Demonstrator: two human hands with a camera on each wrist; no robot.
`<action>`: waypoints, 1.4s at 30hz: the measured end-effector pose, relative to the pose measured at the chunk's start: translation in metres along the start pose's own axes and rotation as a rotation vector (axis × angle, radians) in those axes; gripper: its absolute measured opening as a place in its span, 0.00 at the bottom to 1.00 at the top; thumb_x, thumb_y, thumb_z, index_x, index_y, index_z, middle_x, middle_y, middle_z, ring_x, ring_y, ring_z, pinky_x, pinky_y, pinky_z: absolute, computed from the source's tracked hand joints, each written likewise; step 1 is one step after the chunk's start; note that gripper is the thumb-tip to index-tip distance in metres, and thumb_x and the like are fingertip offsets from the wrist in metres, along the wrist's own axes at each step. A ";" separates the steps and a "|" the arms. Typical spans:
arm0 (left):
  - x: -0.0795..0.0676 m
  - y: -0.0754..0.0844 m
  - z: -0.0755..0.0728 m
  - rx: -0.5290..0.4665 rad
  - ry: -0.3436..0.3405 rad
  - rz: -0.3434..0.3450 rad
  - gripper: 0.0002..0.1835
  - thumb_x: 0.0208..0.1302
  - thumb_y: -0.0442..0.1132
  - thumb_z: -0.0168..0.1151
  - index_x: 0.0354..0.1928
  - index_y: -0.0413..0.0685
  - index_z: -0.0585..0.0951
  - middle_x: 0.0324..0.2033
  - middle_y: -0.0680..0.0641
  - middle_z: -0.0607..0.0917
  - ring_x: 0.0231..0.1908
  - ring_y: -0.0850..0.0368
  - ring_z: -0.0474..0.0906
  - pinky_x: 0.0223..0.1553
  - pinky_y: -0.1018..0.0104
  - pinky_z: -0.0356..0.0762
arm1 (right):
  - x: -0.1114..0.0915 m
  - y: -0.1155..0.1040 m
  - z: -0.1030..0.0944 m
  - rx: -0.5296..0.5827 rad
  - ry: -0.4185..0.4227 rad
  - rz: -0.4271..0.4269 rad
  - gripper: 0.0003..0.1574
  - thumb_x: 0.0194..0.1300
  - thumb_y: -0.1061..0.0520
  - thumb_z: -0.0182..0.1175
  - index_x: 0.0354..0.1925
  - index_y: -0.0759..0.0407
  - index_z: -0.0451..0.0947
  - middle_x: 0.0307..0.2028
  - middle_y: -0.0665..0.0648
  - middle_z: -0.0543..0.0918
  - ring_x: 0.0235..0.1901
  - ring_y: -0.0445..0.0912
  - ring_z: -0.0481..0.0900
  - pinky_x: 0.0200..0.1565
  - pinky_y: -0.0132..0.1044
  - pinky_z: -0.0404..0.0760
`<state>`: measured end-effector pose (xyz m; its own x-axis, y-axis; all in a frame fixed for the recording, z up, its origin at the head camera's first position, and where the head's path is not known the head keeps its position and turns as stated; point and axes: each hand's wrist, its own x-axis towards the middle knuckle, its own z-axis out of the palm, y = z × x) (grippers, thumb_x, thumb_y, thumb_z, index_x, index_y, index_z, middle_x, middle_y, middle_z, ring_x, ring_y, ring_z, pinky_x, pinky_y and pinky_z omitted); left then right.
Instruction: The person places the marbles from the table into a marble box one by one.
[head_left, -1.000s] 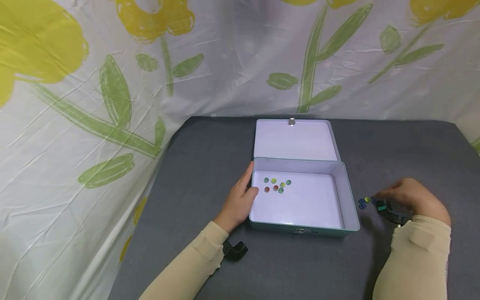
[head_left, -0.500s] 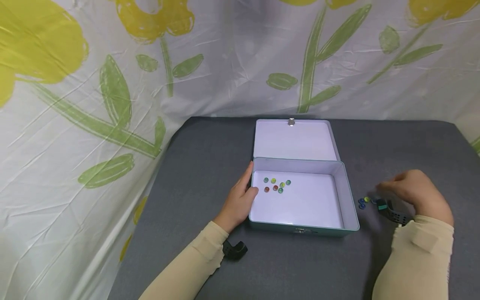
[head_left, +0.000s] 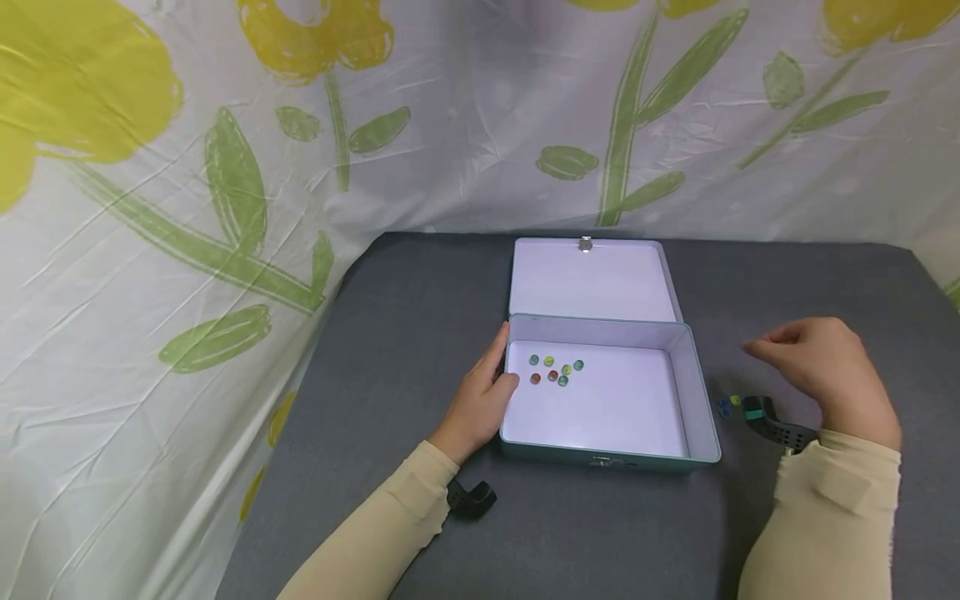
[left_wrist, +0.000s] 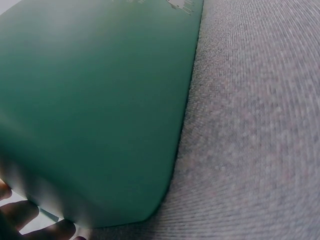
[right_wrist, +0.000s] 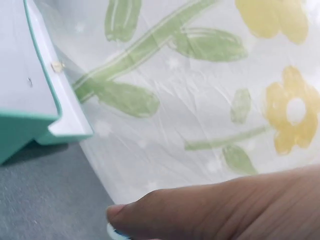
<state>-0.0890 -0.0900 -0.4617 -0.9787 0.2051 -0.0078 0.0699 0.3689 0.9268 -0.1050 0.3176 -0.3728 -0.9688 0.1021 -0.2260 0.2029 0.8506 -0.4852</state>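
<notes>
Found open on grey surface (head_left: 615, 533): green hinged box (head_left: 551, 455), white inside. Counted seven marbles (head_left: 563, 381) within, grouped left of centre. Observed left hand (head_left: 474, 408) gripping box's left wall, thumb over rim. Noted right hand (head_left: 828, 367) raised right of box, pinching blue-and-white marble (right_wrist: 114, 232), mostly cut off. Located loose blue and yellow marbles (head_left: 724, 412) near box, blurred. Could not read faint marks (left_wrist: 129, 1) near clasp (left_wrist: 180, 5).

Perhaps a curtained-off booth (flowered sheeting (head_left: 480, 142) behind a grey table (head_left: 405, 350)).
</notes>
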 end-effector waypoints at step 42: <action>-0.002 0.002 -0.002 0.020 -0.023 0.013 0.38 0.78 0.40 0.44 0.86 0.65 0.48 0.82 0.64 0.52 0.80 0.64 0.48 0.78 0.50 0.54 | 0.021 -0.149 0.089 0.061 0.012 -0.363 0.15 0.68 0.53 0.68 0.45 0.63 0.90 0.20 0.54 0.78 0.21 0.48 0.71 0.24 0.40 0.68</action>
<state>-0.0871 -0.0919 -0.4588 -0.9730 0.2307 -0.0047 0.0867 0.3844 0.9191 -0.1424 0.1468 -0.3805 -0.9808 -0.1939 -0.0203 -0.1462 0.8005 -0.5812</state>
